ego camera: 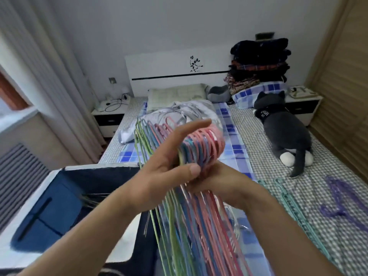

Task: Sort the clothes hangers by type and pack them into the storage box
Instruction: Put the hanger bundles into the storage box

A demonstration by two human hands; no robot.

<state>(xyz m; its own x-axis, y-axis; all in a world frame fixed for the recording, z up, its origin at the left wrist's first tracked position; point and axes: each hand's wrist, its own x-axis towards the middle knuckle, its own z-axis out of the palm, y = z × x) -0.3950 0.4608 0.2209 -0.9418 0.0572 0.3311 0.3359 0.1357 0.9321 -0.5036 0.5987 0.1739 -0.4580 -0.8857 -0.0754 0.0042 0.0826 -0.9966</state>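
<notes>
- Bundle of wire hangers (201, 144), pink, blue and green, held upright over the near edge of the bed (278, 176).
- Right hand (217, 182): grip curled round the bundle's necks from below.
- Left hand (169, 162): fingers straight, flat against the bundle's left side.
- Storage box (59, 196), dark blue, open, at bed's near left corner.
- Teal hangers (294, 212) and purple hangers (338, 198) lie on the bed's near right part.

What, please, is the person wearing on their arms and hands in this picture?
Nothing shows on either. The left hand and right hand are bare, with no gloves, rings or visible watch. Both forearms are uncovered to the bottom edge of the picture, so no sleeve shows. Nails look short and unpainted.
</notes>
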